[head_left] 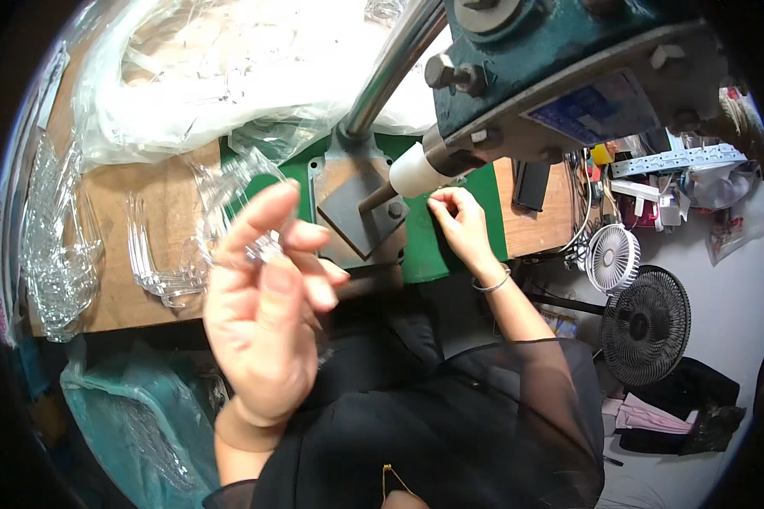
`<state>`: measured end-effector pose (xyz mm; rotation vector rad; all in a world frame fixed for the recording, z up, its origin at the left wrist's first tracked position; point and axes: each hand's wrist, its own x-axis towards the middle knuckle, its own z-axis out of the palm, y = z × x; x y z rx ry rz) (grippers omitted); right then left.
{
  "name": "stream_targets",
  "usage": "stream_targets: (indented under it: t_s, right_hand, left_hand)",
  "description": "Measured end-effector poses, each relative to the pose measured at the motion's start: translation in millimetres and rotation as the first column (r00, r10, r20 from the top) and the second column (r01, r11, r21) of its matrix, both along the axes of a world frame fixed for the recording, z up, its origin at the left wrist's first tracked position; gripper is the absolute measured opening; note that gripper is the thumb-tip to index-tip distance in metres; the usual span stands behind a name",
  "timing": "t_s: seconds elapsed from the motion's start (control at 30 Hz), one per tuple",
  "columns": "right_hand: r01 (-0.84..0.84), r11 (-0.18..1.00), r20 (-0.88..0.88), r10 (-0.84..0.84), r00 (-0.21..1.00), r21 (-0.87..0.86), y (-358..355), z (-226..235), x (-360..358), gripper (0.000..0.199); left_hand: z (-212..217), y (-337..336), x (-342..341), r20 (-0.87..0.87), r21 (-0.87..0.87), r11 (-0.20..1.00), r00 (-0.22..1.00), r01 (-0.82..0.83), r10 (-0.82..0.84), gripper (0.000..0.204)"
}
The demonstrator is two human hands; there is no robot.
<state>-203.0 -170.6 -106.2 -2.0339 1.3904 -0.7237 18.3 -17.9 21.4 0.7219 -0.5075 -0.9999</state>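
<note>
My left hand [263, 339] is raised in front of the table, palm up with fingers curled around a bundle of thin, shiny, clear pieces [229, 191] that look like bent rods. Their exact kind cannot be made out. On the green mat [429, 250], my right hand [463, 220] rests with thumb and forefinger closed together beside the press; anything between them is too small to name. The bench press [552, 93] has a white sleeve [414, 172] on its ram, above a dark square plate [361, 216] on the metal base.
More clear bent pieces [148, 259] lie on the wooden table, with a larger heap [59, 246] farther left. A big plastic bag [127, 127] covers the back. At right are a black phone-like object [531, 185], a white fan [613, 257] and a black fan [647, 327].
</note>
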Motion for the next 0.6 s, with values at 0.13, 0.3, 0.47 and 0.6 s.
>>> stream_targets:
  t_s: [0.13,0.3,0.47,0.6]
  right_hand:
    - [-0.045,0.988,0.034,0.05,0.998,-0.145,3.9,-13.2,-5.4,0.01]
    - [-0.211,0.954,-0.157,0.18,0.971,-0.213,-4.7,-9.8,-4.0,0.011]
    - [-0.096,0.976,0.142,0.069,0.987,0.196,-0.1,18.9,0.0,0.012]
    - [-0.379,0.895,0.292,0.307,0.906,0.234,37.6,111.2,39.4,0.009]
  left_hand:
    - [-8.5,11.0,-6.7,0.116,0.042,0.998,0.992,0.041,-0.045,0.049]
    - [-19.9,8.2,-13.8,0.058,0.038,0.98,0.979,0.195,-0.197,0.052]
    - [-20.0,11.1,-18.6,-0.006,0.144,0.939,0.949,0.313,-0.316,0.063]
    - [-20.6,12.6,-16.7,-0.158,0.204,0.851,0.874,0.484,-0.459,0.066]
